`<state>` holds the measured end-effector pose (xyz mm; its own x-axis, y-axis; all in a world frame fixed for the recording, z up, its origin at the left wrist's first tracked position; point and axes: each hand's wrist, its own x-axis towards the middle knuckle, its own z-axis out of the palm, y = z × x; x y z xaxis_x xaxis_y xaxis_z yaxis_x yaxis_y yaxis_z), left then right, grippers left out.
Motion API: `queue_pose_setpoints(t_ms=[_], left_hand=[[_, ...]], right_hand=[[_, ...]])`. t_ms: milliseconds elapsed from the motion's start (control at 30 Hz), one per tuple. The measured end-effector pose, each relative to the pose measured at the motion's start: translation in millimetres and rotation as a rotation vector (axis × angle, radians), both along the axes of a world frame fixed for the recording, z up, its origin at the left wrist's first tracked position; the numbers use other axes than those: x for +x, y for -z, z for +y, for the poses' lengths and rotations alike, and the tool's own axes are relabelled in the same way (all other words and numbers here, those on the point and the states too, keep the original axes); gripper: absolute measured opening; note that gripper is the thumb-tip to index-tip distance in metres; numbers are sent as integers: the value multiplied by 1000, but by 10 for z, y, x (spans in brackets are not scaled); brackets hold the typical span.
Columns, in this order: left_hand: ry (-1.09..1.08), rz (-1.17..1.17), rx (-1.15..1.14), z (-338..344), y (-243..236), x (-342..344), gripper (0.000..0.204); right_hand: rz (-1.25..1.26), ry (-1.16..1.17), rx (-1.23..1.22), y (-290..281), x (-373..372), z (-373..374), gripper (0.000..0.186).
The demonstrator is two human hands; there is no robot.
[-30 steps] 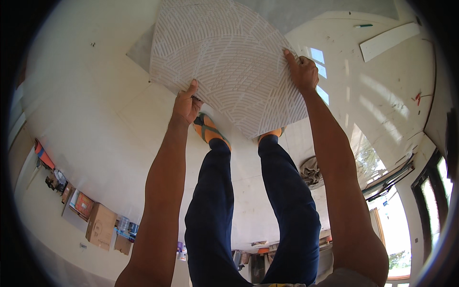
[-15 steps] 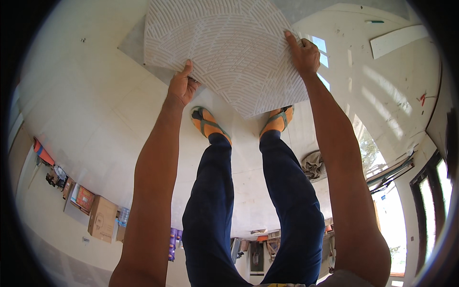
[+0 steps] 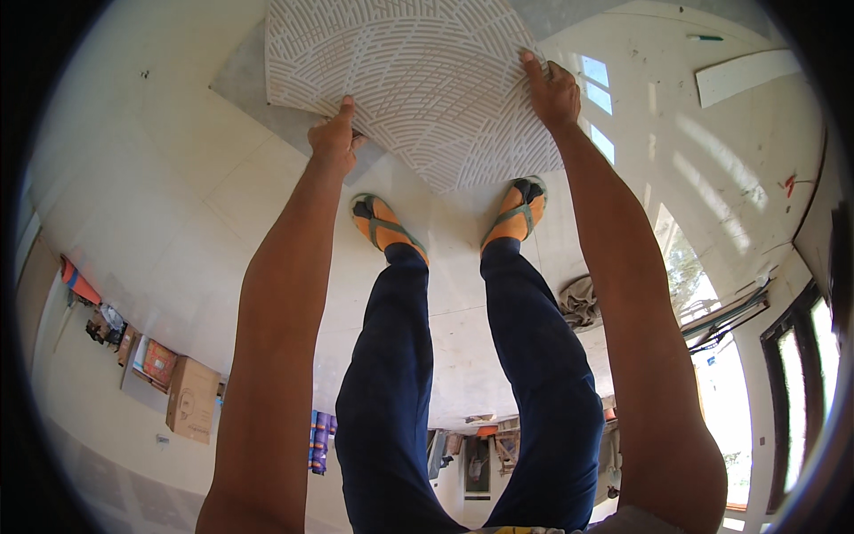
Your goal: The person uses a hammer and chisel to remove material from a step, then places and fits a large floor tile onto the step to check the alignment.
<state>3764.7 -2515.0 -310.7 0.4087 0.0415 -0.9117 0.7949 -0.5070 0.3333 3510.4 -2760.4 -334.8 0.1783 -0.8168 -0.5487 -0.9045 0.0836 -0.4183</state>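
A large pale tile [image 3: 409,89] hangs between my two hands over the floor ahead. Its face toward me is covered with curved, crossing ridges like combed adhesive, and one corner points back toward my feet. My left hand [image 3: 334,138] is closed on the near left edge, thumb on the ridged face and fingers underneath. On the right edge, my right hand [image 3: 553,93] grips the same way, with its thumb over the rim. The tile's far end runs out of the picture. A grey area [image 3: 240,84] of floor shows beneath and left of it.
My sandalled feet [image 3: 389,222] stand apart just behind the tile. Right of it lie a white strip [image 3: 747,76] and a green pen-like item [image 3: 705,38]. A crumpled cloth or sack [image 3: 580,301] is beside my right leg. Cardboard boxes [image 3: 192,400] stand along the left wall.
The tile and both hands have moved slightly farther forward, away from my feet. More of my right foot shows now. Both hands keep their hold.
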Motion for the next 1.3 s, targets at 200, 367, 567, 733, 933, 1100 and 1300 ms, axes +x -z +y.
queue_pose_setpoints(t_ms=[200, 367, 567, 733, 933, 1100, 1300], left_hand=[[-23, -50, 25, 30, 41, -3, 59], [8, -67, 140, -52, -16, 35, 64], [171, -104, 230, -179, -53, 151, 63], [132, -62, 224, -111, -35, 446, 60], [110, -34, 206, -424, -87, 494, 60], [165, -41, 157, -313, -176, 685, 67], [118, -94, 86, -219, -279, 418, 58]], right_hand=[[-24, -66, 108, 35, 13, -19, 85], [11, -60, 163, 27, 31, -48, 84], [-26, -56, 120, 40, 161, -157, 89], [22, -17, 189, 35, 354, -171, 105], [79, -19, -38, 319, 233, -319, 119], [26, 128, 58, 192, 545, -198, 127], [106, 123, 36, 230, 483, -259, 117]])
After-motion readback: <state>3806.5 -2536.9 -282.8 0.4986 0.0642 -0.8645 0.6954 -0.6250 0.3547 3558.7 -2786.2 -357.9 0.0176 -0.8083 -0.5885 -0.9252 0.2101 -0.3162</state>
